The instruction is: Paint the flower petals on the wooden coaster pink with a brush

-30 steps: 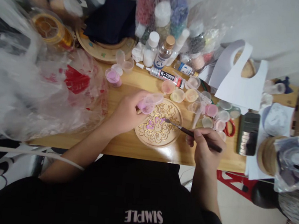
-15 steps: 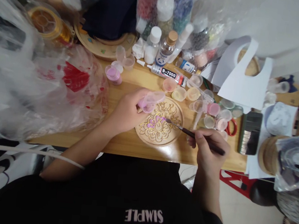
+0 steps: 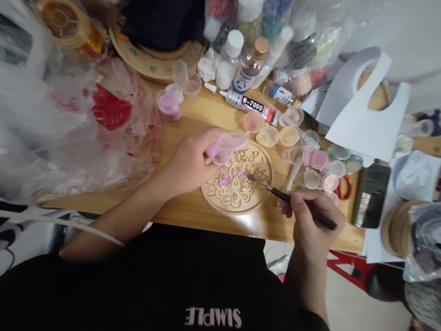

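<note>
My left hand is closed on a small clear plastic cup of lilac paste, its hinged lid flipped open. The cup hovers over the upper left edge of a round wooden board, which carries a flower design in raised gold lines. Lilac fills a few of the petals near the middle. In my right hand is a palette knife with a dark handle and thin metal neck. Its small blade is at the petals right of the lilac patches; whether it touches the board I cannot tell.
Several small paste cups cluster right of the board, near red-handled scissors. Behind them lie a B-7000 glue tube and bottles. A plastic bag fills the left side. A black case lies at right.
The blade has shifted very slightly to the right relative to the lilac petals. The cup's lid is tilted a little further over the board. The view has moved slightly.
</note>
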`<state>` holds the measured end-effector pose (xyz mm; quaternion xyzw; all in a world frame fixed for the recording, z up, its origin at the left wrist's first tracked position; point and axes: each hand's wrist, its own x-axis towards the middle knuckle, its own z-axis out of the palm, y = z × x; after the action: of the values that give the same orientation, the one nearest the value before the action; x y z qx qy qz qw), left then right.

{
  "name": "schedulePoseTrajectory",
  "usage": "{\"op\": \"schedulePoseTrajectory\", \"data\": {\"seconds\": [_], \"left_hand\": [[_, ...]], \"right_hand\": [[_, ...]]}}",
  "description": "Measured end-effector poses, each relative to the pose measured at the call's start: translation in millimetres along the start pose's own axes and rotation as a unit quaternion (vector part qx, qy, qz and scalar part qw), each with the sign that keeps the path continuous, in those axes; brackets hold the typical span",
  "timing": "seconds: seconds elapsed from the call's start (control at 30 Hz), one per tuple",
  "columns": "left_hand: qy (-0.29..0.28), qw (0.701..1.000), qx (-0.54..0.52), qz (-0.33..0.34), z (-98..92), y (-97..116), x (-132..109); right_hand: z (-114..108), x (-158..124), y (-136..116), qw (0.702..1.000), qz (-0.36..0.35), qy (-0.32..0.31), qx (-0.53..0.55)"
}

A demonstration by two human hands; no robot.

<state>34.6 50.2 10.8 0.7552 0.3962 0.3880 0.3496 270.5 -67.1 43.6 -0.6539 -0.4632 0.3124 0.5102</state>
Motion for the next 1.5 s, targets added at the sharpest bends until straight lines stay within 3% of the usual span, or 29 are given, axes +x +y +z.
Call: {"op": "schedulePoseTrajectory", "data": {"seconds": [0.2,0.87,1.03,1.3,1.5], "left_hand": [[-0.025,0.999,-0.007,-0.022,-1.7,-0.1,0.0],[-0.014,1.0,0.002,-0.01,-1.3,2.5,-1.2],[-0.03,0.999,0.018,-0.036,-2.4,6.5,-0.3],[-0.039,0.998,0.008,-0.043,-1.2,5.8,-0.6],[-0.041,0.997,0.012,-0.065,-0.2,4.9,-1.4]], "right_hand": [[-0.9,0.9,-0.1,1.0,-0.007,-0.003,-0.006],[3.9,7.4,-3.8,0.999,-0.014,-0.018,-0.03],[2.7,7.3,-4.6,0.999,-0.019,-0.031,-0.022],[-0.6,6.8,-9.8,1.0,-0.018,-0.001,-0.004],[0.9,5.4,-10.7,0.999,-0.008,-0.028,-0.02]]}}
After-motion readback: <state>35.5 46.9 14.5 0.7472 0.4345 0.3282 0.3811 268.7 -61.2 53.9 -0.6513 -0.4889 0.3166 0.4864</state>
